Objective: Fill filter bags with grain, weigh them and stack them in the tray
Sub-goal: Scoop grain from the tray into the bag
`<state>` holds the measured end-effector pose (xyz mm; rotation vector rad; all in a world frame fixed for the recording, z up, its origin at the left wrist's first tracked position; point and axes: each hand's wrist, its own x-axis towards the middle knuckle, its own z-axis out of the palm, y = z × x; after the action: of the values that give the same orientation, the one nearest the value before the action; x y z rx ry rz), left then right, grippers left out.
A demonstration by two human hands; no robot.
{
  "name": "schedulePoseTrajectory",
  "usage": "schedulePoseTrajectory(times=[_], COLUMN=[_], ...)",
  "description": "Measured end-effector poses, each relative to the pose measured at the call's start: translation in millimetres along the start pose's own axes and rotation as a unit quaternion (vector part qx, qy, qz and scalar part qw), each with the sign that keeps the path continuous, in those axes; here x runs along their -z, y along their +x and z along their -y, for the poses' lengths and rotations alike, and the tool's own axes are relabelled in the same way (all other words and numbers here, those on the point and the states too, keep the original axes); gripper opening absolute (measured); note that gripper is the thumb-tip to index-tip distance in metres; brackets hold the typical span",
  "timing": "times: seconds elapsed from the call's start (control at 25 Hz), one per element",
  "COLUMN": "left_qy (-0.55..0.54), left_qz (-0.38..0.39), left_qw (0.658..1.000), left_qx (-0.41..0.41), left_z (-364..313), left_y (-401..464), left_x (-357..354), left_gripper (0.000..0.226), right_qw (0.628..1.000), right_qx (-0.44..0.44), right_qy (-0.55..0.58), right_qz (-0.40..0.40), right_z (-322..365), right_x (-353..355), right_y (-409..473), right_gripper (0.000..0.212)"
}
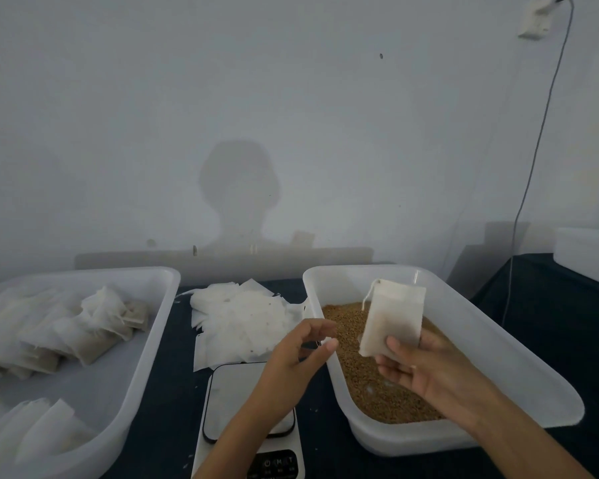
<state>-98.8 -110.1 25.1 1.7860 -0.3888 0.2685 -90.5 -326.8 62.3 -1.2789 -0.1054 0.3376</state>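
Your right hand (426, 366) holds a small, flat, off-white paper filter bag (393, 321) with a drawstring at its top. The fingers are curled behind it and the thumb is pressed on its lower front corner. The bag stands nearly upright over the translucent white plastic tub of brown grain (388, 371), its long axis running up and slightly away from you, with the drawstring mouth at the far, upper end and the closed bottom in your grip. It looks thin, so I judge it is not yet filled.

Your left hand (300, 354) hovers just left of the tub's near-left rim, above the white digital scale with a pale platform (246, 406). Its fingers are loosely curled and its thumb and forefinger are close together; whether they pinch anything I cannot tell.

What the next move turns on: the bag's mouth lies up and to the right of your left hand, beyond the tub's rim, and the left hand is the free one nearest it. You would probably reach it across to spread the mouth while the right keeps the base steady.

Left of the tub, past the scale, a loose heap of empty white filter bags (239, 319) lies on the dark table (159, 392). Further left, the translucent white tray (146, 281) already carries several filled bags (94, 337).
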Motion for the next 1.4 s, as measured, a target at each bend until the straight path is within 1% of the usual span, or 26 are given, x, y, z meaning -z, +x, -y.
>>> schedulePoseTrajectory(times=[0.08, 0.24, 0.32, 0.4, 0.48, 0.6, 0.76, 0.84, 0.92, 0.96, 1.04, 1.12, 1.24, 1.4], left_qy=[-0.022, -0.050, -0.035, 0.006, 0.073, 0.097, 0.114, 0.117, 0.116, 0.102, 0.038, -0.029, -0.062, -0.060], left_qz=[-0.014, -0.068, -0.105, -0.140, -0.164, -0.181, -0.184, -0.177, -0.168, -0.172, -0.189, -0.204, -0.209, -0.218], left_qw=[0.999, 0.994, 0.992, 0.989, 0.983, 0.978, 0.975, 0.975, 0.976, 0.975, 0.975, 0.973, 0.968, 0.966], left_qx=[-0.023, -0.067, -0.056, -0.041, -0.026, 0.018, 0.049, 0.062, 0.081, 0.094, 0.106, 0.107, 0.124, 0.125], left_z=[-6, -6, -2, 6, 18, 41, 62, 67, 71, 72, 74, 76, 82, 87], left_y=[-1, -9, -14, -22, -32, -43, -47, -47, -48, -48, -49, -49, -48, -49], left_x=[8, 37, 51, 63, 71, 79, 78, 75, 74, 75, 78, 82, 83, 83], left_gripper=[0.031, 0.029, 0.022, 0.017, 0.032, 0.038, 0.038, 0.036, 0.021, 0.019, 0.039, 0.047, 0.048, 0.045], right_qw=[1.000, 0.996, 0.995, 0.991, 0.978, 0.944, 0.925, 0.924, 0.930, 0.936, 0.948, 0.963, 0.975, 0.978], right_qx=[0.026, 0.078, 0.089, 0.099, 0.133, 0.184, 0.210, 0.211, 0.203, 0.200, 0.198, 0.189, 0.168, 0.149], right_qy=[0.003, -0.015, -0.040, -0.080, -0.158, -0.273, -0.315, -0.317, -0.304, -0.290, -0.247, -0.191, -0.144, -0.144], right_qz=[0.010, 0.041, 0.037, 0.027, -0.005, -0.026, -0.033, -0.035, -0.033, -0.029, -0.020, -0.022, -0.031, -0.038], right_z=[-5, -26, -41, -60, -81, -107, -126, -133, -135, -134, -132, -130, -131, -139], right_x=[-27, -83, -104, -122, -130, -128, -120, -116, -114, -113, -113, -114, -113, -109], right_y=[1, 6, 14, 25, 39, 56, 67, 71, 75, 76, 78, 82, 88, 93], right_gripper=[0.044, 0.038, 0.032, 0.026, 0.025, 0.031, 0.018, 0.017, 0.016, 0.016, 0.018, 0.024, 0.032, 0.033])
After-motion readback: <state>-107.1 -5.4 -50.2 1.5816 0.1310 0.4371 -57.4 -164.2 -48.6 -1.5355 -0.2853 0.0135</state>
